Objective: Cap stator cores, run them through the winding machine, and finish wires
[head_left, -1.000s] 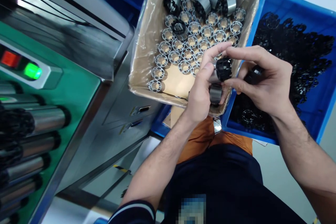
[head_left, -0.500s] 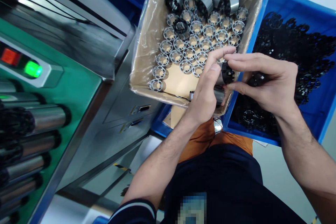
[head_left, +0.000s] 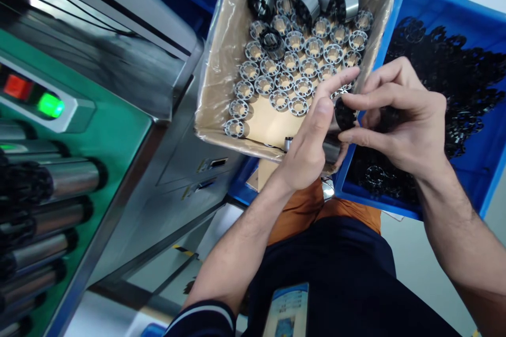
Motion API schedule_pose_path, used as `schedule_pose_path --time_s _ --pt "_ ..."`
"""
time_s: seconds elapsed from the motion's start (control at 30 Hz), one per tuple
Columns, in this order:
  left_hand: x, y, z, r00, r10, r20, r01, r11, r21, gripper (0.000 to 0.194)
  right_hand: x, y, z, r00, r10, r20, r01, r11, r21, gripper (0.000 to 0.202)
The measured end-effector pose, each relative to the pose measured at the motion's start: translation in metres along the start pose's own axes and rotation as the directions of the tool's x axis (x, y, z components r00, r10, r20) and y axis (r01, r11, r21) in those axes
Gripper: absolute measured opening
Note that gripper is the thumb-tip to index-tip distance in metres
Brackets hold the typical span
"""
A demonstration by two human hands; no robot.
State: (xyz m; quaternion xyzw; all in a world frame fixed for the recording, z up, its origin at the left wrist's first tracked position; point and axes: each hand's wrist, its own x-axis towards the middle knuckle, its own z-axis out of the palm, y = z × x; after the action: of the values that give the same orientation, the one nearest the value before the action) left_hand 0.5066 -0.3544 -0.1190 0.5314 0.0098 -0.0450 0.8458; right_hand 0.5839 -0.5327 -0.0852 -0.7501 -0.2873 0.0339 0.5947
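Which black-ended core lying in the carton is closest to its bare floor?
The core left of centre in the carton, just below the others: its black ring faces up, while they show broad silver sides.

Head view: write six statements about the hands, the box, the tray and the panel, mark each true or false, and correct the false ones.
1. The right hand has its thumb and a finger on the black end piece of a metal core in the left hand. True.
2. The cardboard box is lined with clear plastic. True.
3. The blue tray lies left of the box in the picture. False: it lies to the right.
4. Every core in the box has black ends. False: many are bare metal rings.
5. The tray holds black parts. True.
6. The panel's green light is off. False: it is lit.
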Motion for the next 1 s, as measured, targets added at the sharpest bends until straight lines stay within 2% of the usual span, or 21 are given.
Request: schedule_pose_path --time_s 0.07,0.1,0.2,0.23,0.3,0.37,0.4,0.5,0.57,0.63,0.77,0.87,1.0 --pt "0.003 0.002 0.002 0.999 0.036 -0.006 -0.036 0.997 -0.07 0.057 0.0 -0.003 0.0 0.998 0.069 -0.002 -0.069 0.997 0.019 0.03" --pt "0.005 0.003 0.002 0.997 0.063 -0.051 -0.067 0.994 -0.085 0.052 0.0 -0.005 -0.001 0.992 0.121 -0.023 -0.12 0.991 0.057 0.029" --pt "0.012 0.004 0.006 0.951 0.128 -0.283 -0.151 0.987 -0.061 0.065 0.003 -0.008 -0.002 0.953 0.289 -0.097 -0.26 0.936 0.236 0.03" --pt "0.014 0.004 0.007 0.926 0.125 -0.356 -0.153 0.987 -0.05 0.067 0.004 -0.008 -0.003 0.942 0.328 -0.078 -0.292 0.91 0.295 0.028" --pt "0.017 0.005 0.01 0.907 0.077 -0.414 -0.096 0.995 -0.025 0.058 0.005 -0.007 -0.003 0.933 0.36 0.019 -0.341 0.863 0.373 0.02" --pt "0.018 0.007 0.01 0.92 0.037 -0.39 -0.047 0.999 -0.017 0.039 0.004 -0.007 -0.001 0.936 0.338 0.096 -0.348 0.851 0.393 0.014" --pt "0.019 0.008 0.01 0.933 0.024 -0.359 -0.039 0.999 -0.035 0.036 0.002 -0.007 0.001 0.939 0.324 0.113 -0.342 0.855 0.39 0.019" --pt "0.018 0.01 0.008 0.966 -0.034 -0.258 -0.001 0.991 -0.135 0.049 -0.001 -0.011 0.007 0.937 0.332 0.105 -0.347 0.864 0.365 0.031" --pt "0.017 0.009 0.006 0.978 -0.051 -0.2 0.02 0.988 -0.155 0.045 -0.001 -0.015 0.01 0.931 0.356 0.079 -0.359 0.858 0.366 0.035" --pt "0.015 0.006 0.004 0.984 -0.052 -0.169 0.035 0.994 -0.103 0.04 0.0 -0.016 0.012 0.923 0.375 0.082 -0.374 0.833 0.408 0.041" --pt "0.011 0.002 0.003 0.981 -0.083 -0.174 0.082 0.997 -0.014 0.052 0.002 -0.014 0.014 0.905 0.408 0.119 -0.415 0.786 0.459 0.047" --pt "0.009 0.002 0.004 0.983 -0.069 -0.168 0.066 0.998 -0.022 0.055 0.001 -0.009 0.015 0.921 0.387 0.04 -0.376 0.86 0.346 0.046" --pt "0.009 0.001 0.002 0.99 -0.057 -0.129 0.051 0.998 -0.043 0.057 0.001 -0.005 0.016 0.955 0.288 -0.073 -0.275 0.95 0.147 0.044"
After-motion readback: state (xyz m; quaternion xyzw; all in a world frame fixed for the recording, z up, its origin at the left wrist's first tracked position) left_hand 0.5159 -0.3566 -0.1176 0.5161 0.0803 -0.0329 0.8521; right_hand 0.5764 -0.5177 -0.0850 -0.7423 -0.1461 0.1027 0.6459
